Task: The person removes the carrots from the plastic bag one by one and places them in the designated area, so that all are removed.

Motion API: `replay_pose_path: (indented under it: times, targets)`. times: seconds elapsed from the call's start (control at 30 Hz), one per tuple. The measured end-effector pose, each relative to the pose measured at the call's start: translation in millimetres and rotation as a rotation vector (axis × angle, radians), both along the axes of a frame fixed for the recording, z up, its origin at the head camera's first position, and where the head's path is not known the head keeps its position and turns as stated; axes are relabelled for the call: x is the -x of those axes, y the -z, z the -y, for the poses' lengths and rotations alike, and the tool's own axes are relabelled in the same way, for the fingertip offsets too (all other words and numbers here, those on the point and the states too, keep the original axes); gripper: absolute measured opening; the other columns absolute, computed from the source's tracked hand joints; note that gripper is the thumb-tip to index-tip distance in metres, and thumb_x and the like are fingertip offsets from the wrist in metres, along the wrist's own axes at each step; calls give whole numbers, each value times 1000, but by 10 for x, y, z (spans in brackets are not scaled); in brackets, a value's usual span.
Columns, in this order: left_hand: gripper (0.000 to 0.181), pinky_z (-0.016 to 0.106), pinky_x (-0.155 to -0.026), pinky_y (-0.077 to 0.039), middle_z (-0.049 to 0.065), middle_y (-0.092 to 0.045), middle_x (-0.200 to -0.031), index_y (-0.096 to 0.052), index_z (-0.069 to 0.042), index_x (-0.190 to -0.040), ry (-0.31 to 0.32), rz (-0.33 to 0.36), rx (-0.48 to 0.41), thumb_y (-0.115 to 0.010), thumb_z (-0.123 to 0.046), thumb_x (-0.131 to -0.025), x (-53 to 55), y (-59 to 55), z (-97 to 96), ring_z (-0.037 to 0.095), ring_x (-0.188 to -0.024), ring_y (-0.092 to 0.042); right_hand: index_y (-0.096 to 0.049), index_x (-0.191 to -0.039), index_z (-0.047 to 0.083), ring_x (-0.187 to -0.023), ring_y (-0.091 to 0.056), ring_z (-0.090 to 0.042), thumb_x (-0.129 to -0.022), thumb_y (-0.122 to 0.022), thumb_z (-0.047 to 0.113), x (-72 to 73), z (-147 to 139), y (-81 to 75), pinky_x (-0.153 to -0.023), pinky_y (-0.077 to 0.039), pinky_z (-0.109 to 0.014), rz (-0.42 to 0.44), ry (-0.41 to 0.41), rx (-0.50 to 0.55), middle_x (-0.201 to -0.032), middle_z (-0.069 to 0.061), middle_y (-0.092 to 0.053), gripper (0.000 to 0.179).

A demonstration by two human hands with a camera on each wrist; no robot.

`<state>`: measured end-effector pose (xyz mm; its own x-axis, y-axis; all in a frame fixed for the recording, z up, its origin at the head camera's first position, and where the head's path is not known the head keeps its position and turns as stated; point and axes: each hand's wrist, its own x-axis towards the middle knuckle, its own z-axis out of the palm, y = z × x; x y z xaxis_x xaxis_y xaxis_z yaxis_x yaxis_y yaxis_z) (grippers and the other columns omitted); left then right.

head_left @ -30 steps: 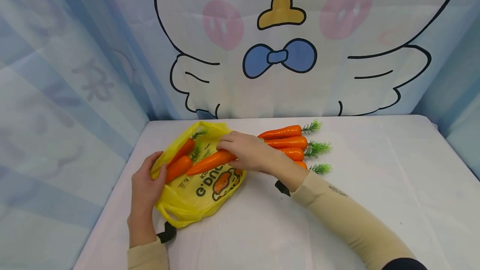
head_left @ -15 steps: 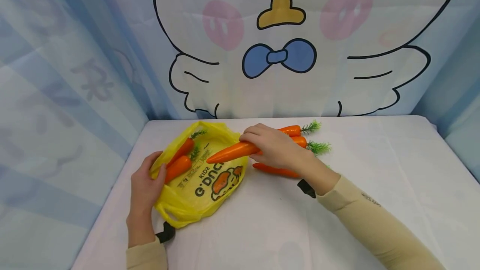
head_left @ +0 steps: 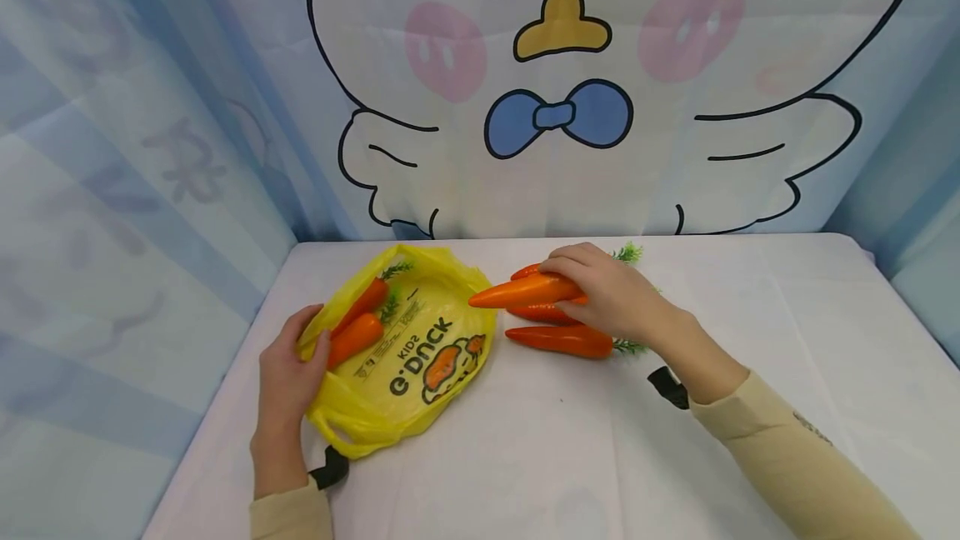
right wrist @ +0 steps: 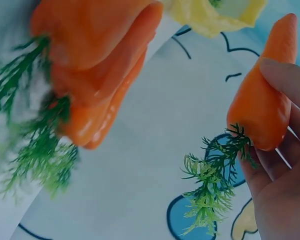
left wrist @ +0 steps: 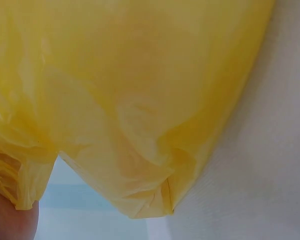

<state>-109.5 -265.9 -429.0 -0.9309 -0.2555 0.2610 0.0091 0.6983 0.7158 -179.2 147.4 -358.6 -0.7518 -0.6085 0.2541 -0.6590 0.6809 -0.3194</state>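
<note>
My left hand [head_left: 288, 365] grips the left edge of a yellow plastic bag [head_left: 352, 419] with a printed duck, which lies with its mouth spread. Two orange carrots [head_left: 356, 340] with green tops are at the bag's left side, by the fingers. In the left wrist view, yellow bag film [left wrist: 155, 100] covers most of the picture. My right hand [head_left: 622, 298] pinches another carrot [head_left: 517, 292] between thumb and fingers, tip pointing left. This carrot is held over several carrots [head_left: 562, 342] on the table. The right wrist view shows its leafy top [right wrist: 207, 185] hanging free.
The table [head_left: 810, 340] wears a white cloth. Behind it hangs a curtain [head_left: 555, 190] with a cartoon duck face, and blue-white curtains [head_left: 112, 273] flank the sides. A black strap [head_left: 667, 387] is on the right wrist.
My right hand has moved right with its carrot, from over the bag to over the carrots on the table. The left hand and the bag have stayed nearly still.
</note>
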Motion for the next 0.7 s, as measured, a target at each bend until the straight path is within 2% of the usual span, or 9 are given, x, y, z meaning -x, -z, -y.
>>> replay_pose_path:
  times: [0.1, 0.37, 0.7]
  targets:
    - [42, 51, -108, -42, 11, -56, -142, -52, -10, -144, -4, 4, 3, -58, -14, -102, -1, -1, 2, 31, -127, -51, -64, -129, 4, -119, -53, -32, -84, -81, 6, 12, -142, 19, -98, -51, -47, -6, 24, -2, -130, -12, -60, 48]
    - [42, 52, -108, -42, 12, -56, -142, -52, -10, -144, -10, 21, 6, -57, -14, -103, -6, -17, 1, 32, -127, -51, -64, -125, 2, -119, -53, -35, -80, -84, 2, 15, -500, 112, -96, -51, -51, -86, 81, 27, -130, -17, -59, 50]
    - [42, 51, -108, -42, 12, -56, -142, -52, -9, -144, -13, 16, 12, -58, -13, -102, -9, -14, -10, 31, -128, -51, -64, -125, 2, -118, -53, -37, -81, -82, -1, 9, -829, 210, -95, -51, -54, -92, 136, 60, -129, -18, -58, 48]
